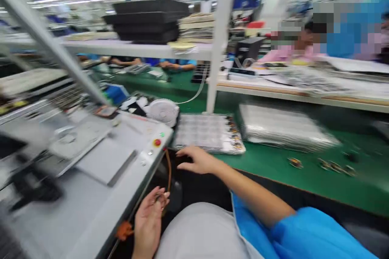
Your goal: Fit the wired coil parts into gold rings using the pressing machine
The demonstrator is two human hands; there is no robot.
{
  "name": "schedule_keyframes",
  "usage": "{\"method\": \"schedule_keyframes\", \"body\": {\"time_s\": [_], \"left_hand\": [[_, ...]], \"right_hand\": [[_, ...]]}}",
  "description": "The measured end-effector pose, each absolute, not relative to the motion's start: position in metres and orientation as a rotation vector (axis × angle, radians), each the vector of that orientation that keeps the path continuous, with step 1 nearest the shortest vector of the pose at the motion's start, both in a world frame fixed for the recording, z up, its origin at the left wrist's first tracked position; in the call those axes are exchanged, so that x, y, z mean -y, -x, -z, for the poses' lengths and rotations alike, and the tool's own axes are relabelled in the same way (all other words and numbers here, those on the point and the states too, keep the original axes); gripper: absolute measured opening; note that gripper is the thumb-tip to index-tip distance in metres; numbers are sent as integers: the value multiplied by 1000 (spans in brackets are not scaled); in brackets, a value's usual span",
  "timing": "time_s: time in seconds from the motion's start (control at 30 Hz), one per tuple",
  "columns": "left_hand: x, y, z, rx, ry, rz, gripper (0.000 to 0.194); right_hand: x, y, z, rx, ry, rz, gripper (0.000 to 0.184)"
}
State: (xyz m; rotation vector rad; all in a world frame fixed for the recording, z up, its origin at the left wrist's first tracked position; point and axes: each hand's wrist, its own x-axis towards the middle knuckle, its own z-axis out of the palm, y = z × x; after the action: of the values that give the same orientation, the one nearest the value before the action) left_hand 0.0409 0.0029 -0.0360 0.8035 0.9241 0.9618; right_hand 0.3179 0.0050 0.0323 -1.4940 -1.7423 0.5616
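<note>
My left hand [148, 216] is low, beside the edge of the white machine, palm up. Its fingers are closed on a small ring-shaped part [159, 198], which is blurred and partly covered by the fingertips. My right hand [199, 160] reaches left, just in front of a clear plastic tray [200, 131]. Its thumb and fingers are apart with nothing visible between them. Several small round coil-like parts [234, 133] sit along the right side of that tray.
At the left stands the white machine [130, 145] with a red button [157, 142]. A stack of clear trays [282, 127] and several loose round parts [334, 166] lie on the green bench [261, 162]. A white post [217, 44] rises behind. Co-workers sit beyond the shelves.
</note>
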Motion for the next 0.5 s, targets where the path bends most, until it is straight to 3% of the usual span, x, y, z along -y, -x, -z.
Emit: {"method": "schedule_keyframes", "body": {"time_s": [0.1,0.37,0.5], "left_hand": [[14,-29,41,-953,-746,-1047,52],[23,-14,45,-990,-769,-1126,52],[18,-11,44,-1072,-776,-1106,50]], "right_hand": [[-27,-344,-12,1681,1513,-570,21],[-95,-349,-22,1857,1542,-428,23],[-98,-389,-19,1921,1805,-298,21]]}}
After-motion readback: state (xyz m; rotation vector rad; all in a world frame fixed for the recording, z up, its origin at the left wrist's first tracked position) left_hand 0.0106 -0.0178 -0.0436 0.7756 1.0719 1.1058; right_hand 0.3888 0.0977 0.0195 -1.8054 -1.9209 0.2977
